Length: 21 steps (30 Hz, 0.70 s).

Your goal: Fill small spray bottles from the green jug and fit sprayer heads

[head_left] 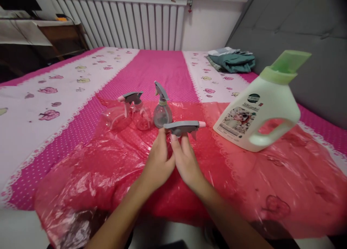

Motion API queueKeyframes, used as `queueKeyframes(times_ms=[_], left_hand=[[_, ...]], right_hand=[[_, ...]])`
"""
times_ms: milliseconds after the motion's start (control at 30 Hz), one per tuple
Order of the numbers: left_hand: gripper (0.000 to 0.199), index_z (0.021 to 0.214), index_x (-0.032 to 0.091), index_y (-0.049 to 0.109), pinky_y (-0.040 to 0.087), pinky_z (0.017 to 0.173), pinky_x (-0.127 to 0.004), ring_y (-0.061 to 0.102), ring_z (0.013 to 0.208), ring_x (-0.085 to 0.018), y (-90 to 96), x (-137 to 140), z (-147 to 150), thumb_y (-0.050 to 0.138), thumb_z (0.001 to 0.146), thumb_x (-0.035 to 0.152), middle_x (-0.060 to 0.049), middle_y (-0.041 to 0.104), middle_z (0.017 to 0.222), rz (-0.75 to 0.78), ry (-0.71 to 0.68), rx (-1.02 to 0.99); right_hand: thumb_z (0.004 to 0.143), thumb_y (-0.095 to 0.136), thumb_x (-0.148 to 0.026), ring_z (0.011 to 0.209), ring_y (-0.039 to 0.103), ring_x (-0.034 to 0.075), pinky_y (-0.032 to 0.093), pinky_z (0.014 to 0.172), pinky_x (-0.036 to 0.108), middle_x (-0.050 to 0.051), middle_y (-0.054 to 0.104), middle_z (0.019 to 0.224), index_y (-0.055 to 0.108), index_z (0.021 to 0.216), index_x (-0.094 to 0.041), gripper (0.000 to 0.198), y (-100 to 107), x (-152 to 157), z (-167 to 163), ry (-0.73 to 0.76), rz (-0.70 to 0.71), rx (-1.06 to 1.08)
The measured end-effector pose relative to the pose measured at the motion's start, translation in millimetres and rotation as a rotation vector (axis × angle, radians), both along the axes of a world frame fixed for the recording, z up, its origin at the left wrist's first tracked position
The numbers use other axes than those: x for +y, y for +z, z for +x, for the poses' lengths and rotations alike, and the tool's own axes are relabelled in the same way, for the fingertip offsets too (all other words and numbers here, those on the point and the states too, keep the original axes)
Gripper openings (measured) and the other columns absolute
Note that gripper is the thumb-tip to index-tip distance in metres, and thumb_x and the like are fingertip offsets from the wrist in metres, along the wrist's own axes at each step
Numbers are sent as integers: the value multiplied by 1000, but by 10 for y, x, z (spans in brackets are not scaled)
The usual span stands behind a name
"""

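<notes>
Here, both hands (158, 162) (188, 164) clasp a spray head (181, 126), long axis level, nozzle (202, 124) pointing right.

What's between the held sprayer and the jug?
Only red plastic film, lying over the bedspread; no object stands between the held sprayer and the jug in the head view.

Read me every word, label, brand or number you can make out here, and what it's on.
"Garden": label on the pale green jug; the letters joined before it are unclear.
Dark oval badge on the jug: too blurred to read.
Small print around the label picture: too small to read.
Held sprayer: no writing visible.
</notes>
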<state>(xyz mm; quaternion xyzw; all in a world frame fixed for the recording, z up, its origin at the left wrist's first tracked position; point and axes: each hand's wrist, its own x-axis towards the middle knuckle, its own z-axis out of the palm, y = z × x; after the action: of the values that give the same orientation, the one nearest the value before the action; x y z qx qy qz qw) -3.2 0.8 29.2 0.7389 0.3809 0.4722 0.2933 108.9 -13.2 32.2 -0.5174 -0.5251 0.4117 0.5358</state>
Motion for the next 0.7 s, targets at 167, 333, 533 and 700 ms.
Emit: queueKeyframes(times_ms=[167, 333, 533, 700], left_hand=[[44, 145, 30, 42, 51, 109, -52, 63, 129, -30, -91, -69, 88, 57, 105, 24, -11, 64, 135, -32, 90, -6], [42, 141, 32, 44, 50, 105, -47, 62, 123, -27, -87, -188, 147, 58, 103, 22, -7, 63, 128, -20, 126, 14], [35, 138, 33, 51, 48, 111, -46, 61, 126, -26, -95, -211, 140, 57, 105, 24, -5, 64, 128, -31, 120, -11], [27, 135, 33, 61, 51, 113, -44, 65, 127, -24, -3, -58, 126, 48, 112, 38, -4, 70, 133, -108, 184, -216]], right_hand=[[102, 53, -67, 147, 58, 27, 44, 127, 51, 12, 67, 147, 58, 142, -27, 57, -51, 5, -76, -97, -17, 99], [100, 63, -66, 143, 60, 25, 45, 126, 48, 7, 71, 143, 62, 140, -32, 53, -55, -124, 14, -50, -32, 258], [101, 67, -57, 144, 60, 23, 42, 129, 46, 0, 70, 145, 66, 136, -38, 40, -28, -92, 202, 121, 14, 244], [101, 63, -56, 132, 67, 23, 50, 121, 45, 3, 74, 134, 67, 124, -32, 33, -9, 122, 32, 146, 74, 276]])
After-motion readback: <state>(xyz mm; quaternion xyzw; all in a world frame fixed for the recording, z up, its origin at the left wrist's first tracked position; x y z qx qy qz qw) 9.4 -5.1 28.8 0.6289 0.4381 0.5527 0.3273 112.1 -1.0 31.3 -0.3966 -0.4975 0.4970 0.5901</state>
